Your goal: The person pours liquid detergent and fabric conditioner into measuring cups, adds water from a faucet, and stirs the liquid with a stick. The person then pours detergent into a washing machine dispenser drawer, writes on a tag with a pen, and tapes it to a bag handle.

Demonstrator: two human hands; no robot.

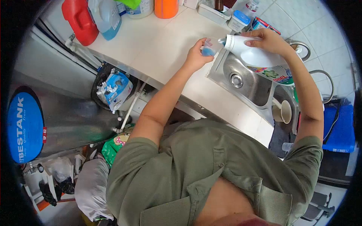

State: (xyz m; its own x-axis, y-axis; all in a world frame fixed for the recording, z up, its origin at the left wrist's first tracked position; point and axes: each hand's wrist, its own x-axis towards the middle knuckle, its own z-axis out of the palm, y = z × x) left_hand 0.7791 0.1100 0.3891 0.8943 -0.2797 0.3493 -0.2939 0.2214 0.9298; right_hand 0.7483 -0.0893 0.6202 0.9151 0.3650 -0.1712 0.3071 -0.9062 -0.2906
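My left hand (198, 56) holds a small clear measuring cup (207, 49) over the counter, left of the sink. Blue liquid shows inside the cup. My right hand (265, 40) is closed around a white detergent bottle (243, 47), which is tipped nearly on its side. The bottle's spout points left, right beside the cup's mouth; I cannot tell whether liquid is flowing or whether the two touch. Beneath the bottle is the steel sink (230, 64). A colourful printed label (275, 74) shows just under the bottle, partly hidden by my right arm.
A red jug (80, 22), a clear bottle of blue liquid (106, 20) and an orange container (166, 8) stand on the counter at the back left. A blue-lidded tub (239, 22) is behind the bottle. A beige dipper (283, 112) lies in the second basin.
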